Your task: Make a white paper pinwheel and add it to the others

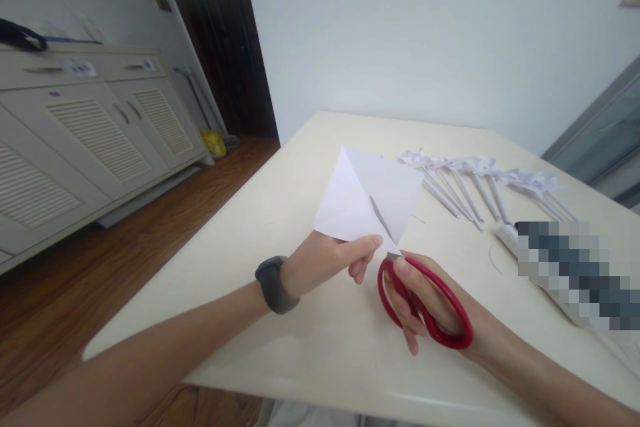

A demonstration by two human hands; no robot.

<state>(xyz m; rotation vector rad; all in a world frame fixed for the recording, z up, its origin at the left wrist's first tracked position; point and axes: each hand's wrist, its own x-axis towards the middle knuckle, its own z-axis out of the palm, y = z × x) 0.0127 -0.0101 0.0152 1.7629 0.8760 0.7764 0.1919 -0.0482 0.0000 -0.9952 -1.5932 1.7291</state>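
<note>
A square sheet of white paper (345,197) with a diagonal crease is held above the table, its near edge pinched between the thumb and fingers of my left hand (345,257). Red-handled scissors (445,337) are in my right hand (420,293), whose fingers pass through the loops. The blades lie at the paper's near corner along the diagonal; one blade shows over the sheet and the rest is partly hidden by paper. A dark watch band sits on my left wrist.
Several white paper pinwheels on rolled paper sticks (470,193) lie at the table's right rear. Nearer is a white object (545,280), partly blurred out. The white table (250,267) meets a wall behind; a louvred cabinet (100,140) stands left.
</note>
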